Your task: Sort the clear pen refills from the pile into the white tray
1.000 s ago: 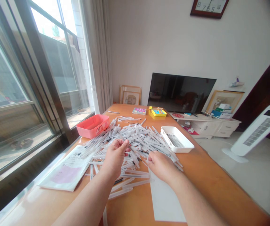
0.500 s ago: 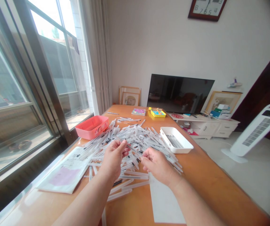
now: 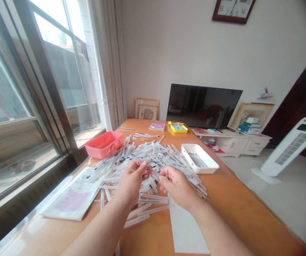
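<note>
Above a large pile of translucent pens, some with dark parts, my two hands are held close together. Thumb and fingers of my left hand pinch one end of a slim translucent pen. Its other end sits between the closed fingertips of my right hand, so the pen spans the small gap between them. The fingers cover both of its ends. To the right stands a white tray with several pens lying in it. A pink-red basket is at the pile's left.
A booklet lies at the left on the wooden table, and a white sheet is near my right forearm. Toward the far end are a purple booklet, a yellow box and a lone pen.
My left hand has shifted slightly right, toward my right hand, which has moved a little left. The gap between them is narrower, with the pen still held.
</note>
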Action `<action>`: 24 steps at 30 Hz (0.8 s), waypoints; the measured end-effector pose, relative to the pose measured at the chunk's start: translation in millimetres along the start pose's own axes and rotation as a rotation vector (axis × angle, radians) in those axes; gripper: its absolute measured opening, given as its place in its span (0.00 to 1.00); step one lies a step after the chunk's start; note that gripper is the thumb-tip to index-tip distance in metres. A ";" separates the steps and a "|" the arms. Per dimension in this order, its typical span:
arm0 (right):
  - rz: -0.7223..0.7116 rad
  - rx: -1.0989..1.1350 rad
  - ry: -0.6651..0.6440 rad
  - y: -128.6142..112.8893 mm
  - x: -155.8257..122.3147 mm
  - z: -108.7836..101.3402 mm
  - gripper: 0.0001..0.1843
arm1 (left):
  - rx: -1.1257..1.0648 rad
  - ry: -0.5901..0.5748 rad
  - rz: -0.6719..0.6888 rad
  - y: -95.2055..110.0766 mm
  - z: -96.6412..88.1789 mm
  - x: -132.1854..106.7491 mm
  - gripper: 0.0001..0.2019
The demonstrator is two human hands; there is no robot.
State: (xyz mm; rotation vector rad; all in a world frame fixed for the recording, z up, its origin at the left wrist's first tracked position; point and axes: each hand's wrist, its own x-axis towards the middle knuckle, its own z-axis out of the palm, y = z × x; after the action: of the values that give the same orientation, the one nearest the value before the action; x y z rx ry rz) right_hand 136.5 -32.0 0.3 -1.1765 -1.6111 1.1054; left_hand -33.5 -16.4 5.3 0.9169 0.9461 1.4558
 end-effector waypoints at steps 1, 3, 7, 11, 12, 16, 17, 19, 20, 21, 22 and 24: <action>-0.006 0.007 0.004 0.1 0.3 0.1 0.08 | 0.001 0.004 -0.002 0.2 0.1 -0.1 0.16; -0.016 0.006 0.014 0.5 1.0 0.3 0.09 | 0.004 0.008 -0.003 1.3 -0.1 -0.3 0.15; -0.059 -0.061 0.047 1.5 1.5 -0.1 0.10 | 0.010 -0.001 0.006 3.9 -0.3 -1.1 0.15; -0.127 -0.144 0.081 0.1 -0.1 -1.7 0.10 | 0.003 -0.016 0.013 4.4 0.8 -2.4 0.15; -0.143 -0.167 0.087 -0.9 -0.9 -2.4 0.10 | 0.001 -0.020 0.014 4.5 1.1 -2.6 0.15; -0.202 -0.238 0.101 -6.8 -4.4 -5.1 0.09 | -0.007 -0.015 0.007 6.2 2.1 -3.4 0.16; -0.212 -0.247 0.101 -8.1 -5.0 -5.7 0.09 | -0.010 -0.013 0.005 6.7 2.5 -3.7 0.16; -0.224 -0.261 0.099 -9.8 -5.8 -6.6 0.09 | -0.015 -0.011 0.001 7.7 3.2 -4.4 0.17; -0.229 -0.267 0.097 -10.1 -5.9 -6.9 0.09 | -0.018 -0.012 0.000 7.9 3.6 -4.6 0.17; -0.235 -0.273 0.096 -10.2 -5.9 -7.1 0.08 | -0.021 -0.014 -0.002 8.0 4.0 -4.9 0.17; -0.240 -0.278 0.095 -9.9 -5.7 -7.2 0.08 | -0.023 -0.018 -0.004 8.0 4.2 -5.1 0.16; -0.249 -0.288 0.097 -9.2 -5.3 -7.2 0.08 | -0.028 -0.027 -0.010 7.6 4.5 -5.3 0.16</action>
State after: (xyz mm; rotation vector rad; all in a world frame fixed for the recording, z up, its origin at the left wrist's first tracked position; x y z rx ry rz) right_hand 142.3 -37.5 10.3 -1.1523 -1.8246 0.6644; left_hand -31.8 -21.9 13.8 0.9075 0.9069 1.4416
